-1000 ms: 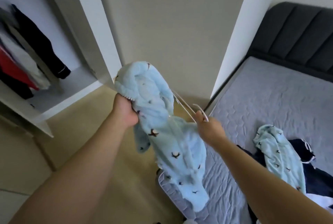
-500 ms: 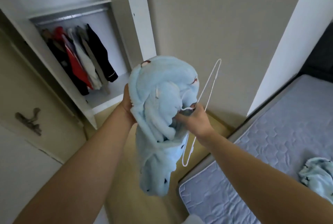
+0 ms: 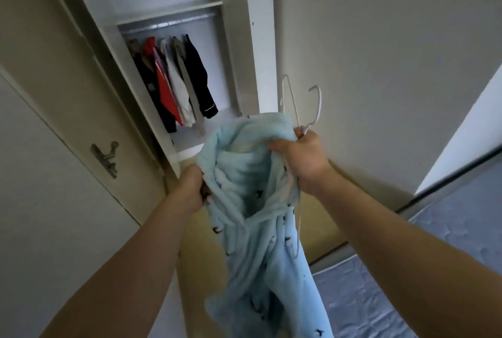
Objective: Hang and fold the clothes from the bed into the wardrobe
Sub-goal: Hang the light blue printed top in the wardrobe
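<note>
two grips, one blue garment (image 3: 250,229). left hand (image 3: 191,191) clenched on side edge. right hand (image 3: 304,159) clenched on top, plus hanger (image 3: 320,101).

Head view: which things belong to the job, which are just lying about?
In the job: light blue fleece garment, gripped by left hand and right hand; white wire hanger, also in right hand; open white wardrobe.
Just there: metal lever door handle; dark, red and white hung clothes.

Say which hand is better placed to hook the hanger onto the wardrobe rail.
Right, likely. The right hand grips the white hanger at its neck, hook pointing up and free. The left hand only holds the edge of the blue garment, lower down, though it is nearer the rail.
</note>
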`<state>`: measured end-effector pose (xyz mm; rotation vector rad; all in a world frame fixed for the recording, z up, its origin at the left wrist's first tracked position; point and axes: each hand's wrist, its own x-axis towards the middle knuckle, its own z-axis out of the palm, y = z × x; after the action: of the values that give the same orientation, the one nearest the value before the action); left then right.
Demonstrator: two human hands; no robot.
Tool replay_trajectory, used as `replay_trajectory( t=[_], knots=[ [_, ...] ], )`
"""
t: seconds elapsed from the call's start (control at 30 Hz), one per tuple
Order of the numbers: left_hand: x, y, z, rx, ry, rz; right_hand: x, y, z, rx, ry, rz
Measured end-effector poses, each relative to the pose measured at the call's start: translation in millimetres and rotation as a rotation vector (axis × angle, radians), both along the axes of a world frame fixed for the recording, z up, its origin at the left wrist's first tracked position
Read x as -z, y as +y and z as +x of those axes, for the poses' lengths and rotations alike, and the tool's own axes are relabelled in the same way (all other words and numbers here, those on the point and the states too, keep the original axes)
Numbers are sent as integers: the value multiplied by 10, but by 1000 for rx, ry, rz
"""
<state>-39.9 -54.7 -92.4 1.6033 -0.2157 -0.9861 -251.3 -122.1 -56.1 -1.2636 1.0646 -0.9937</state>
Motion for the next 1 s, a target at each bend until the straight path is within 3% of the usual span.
replay_trajectory(
  t=[0.1, 0.17, 0.23, 0.33, 0.57, 0.73, 0.87, 1.0],
  knots=[
    [170, 112, -56, 23, -230, 176, -149, 54, 72, -22, 15, -48],
    [257, 181, -188, -189, -495, -18, -210, 82, 84, -31, 9, -35],
    [296, 277, -451, -87, -635, -200, -229, 111, 81, -51, 5, -25],
    [533, 261, -669, 269, -664, -72, -213, 176, 87, -82, 27, -27],
    [901, 28, -547, 485, -550, 97, -256, 127, -79, -56, -42, 3],
    [677, -229, -420, 328, -438, -28, -224, 20, -314, 20, -66, -41],
    [230, -473, -382, 371, -351, -114, -101, -99, -543, 172, -111, -18],
    [-232, -614, -392, 281, -696, -205, 62, -242, -786, 280, -4, -28]
  ],
)
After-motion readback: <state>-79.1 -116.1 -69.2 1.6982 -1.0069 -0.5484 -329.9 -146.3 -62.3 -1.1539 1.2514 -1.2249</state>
